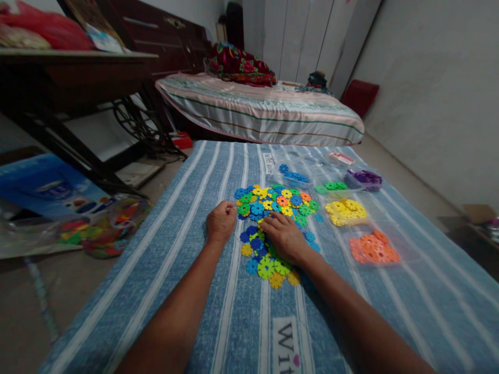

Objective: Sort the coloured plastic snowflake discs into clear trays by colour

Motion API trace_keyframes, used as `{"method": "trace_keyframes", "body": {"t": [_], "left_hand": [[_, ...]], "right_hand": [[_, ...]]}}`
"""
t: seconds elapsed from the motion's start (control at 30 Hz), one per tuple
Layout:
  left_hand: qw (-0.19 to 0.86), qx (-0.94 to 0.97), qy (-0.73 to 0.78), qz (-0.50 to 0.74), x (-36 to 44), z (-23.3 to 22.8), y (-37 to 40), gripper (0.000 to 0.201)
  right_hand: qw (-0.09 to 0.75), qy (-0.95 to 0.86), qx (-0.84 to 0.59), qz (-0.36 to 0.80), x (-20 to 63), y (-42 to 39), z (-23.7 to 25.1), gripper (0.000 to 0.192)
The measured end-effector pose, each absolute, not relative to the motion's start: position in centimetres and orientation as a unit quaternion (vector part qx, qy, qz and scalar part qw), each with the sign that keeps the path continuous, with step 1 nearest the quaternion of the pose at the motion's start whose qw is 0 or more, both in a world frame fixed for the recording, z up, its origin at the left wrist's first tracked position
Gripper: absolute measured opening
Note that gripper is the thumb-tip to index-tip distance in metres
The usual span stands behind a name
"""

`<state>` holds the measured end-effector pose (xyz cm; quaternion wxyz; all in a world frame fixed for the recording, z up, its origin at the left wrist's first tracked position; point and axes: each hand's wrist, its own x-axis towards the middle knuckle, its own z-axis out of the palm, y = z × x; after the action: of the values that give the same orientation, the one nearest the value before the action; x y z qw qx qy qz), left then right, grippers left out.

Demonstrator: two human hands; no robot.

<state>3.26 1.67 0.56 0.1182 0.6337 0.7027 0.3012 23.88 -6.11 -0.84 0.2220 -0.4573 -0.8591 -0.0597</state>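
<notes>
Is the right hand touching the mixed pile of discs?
Touching. The head view shows the right hand lying flat on the mixed pile, fingers on the discs, covering some of them.

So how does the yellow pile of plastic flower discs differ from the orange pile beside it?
The yellow pile of plastic flower discs lies farther from the person, while the orange pile of plastic flower discs lies nearer and more to the right. The yellow pile is heaped and compact; the orange pile is spread flatter. Both are sorted by one colour, rest on the blue striped cloth, and lie apart from both hands.
</notes>
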Motion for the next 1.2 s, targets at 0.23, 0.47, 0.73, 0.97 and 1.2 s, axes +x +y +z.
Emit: {"method": "trace_keyframes", "body": {"t": [0.23,0.47,0.73,0.97,1.2], "left_hand": [[0.124,0.628,0.706,0.303,3.4,0.7,1.6,0.022],[0.125,0.628,0.705,0.306,3.5,0.7,1.6,0.024],[0.122,0.631,0.703,0.305,3.4,0.5,1.6,0.024],[0.122,0.631,0.701,0.309,3.4,0.4,1.6,0.024],[0.124,0.626,0.709,0.302,3.4,0.5,1.7,0.023]], "right_hand": [[0.244,-0.857,-0.450,-0.060,24.5,-5.8,-1.4,0.023],[0.295,-0.815,-0.485,-0.114,25.7,-5.8,-1.9,0.026],[0.375,-0.686,-0.586,-0.216,31.1,-5.2,0.7,0.027],[0.378,-0.559,-0.668,-0.313,36.3,-5.3,1.8,0.016],[0.346,-0.737,-0.564,-0.137,30.1,-5.7,-0.5,0.024]]}}
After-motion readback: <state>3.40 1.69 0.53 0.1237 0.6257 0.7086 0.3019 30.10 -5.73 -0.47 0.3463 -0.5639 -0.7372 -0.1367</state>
